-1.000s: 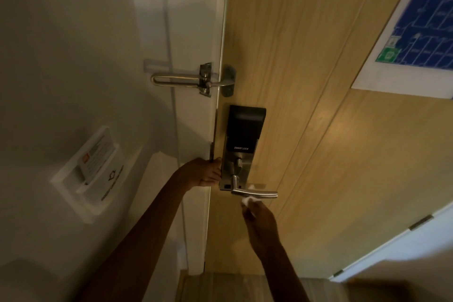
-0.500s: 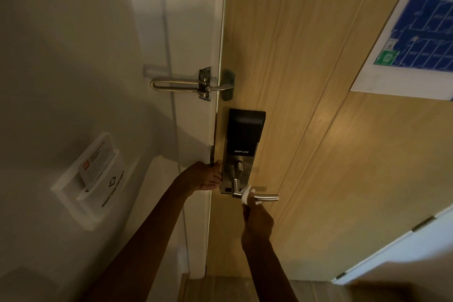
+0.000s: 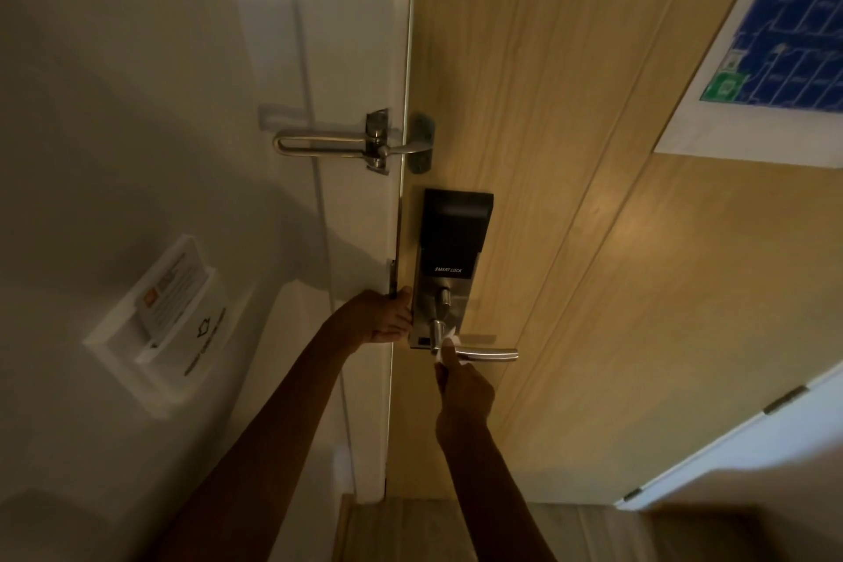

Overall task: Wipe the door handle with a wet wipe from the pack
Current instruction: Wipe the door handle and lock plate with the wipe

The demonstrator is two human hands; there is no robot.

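Note:
The silver lever door handle (image 3: pixel 490 352) sticks out to the right from a black and silver smart lock (image 3: pixel 449 242) on the wooden door (image 3: pixel 593 196). My right hand (image 3: pixel 463 392) holds a small white wet wipe (image 3: pixel 449 340) pressed against the handle near its pivot end. My left hand (image 3: pixel 381 319) grips the door's edge just left of the lock plate. The wipe pack is not in view.
A metal swing-bar door guard (image 3: pixel 356 144) bridges the frame and the door above the lock. A white key-card holder (image 3: pixel 169 324) with a card sits on the left wall. A blue evacuation plan (image 3: pixel 784 41) hangs at the door's upper right. White cupboard door at lower right.
My right hand with the wipe rose from under the handle's middle and slid left to the pivot end. My left hand stayed on the door edge.

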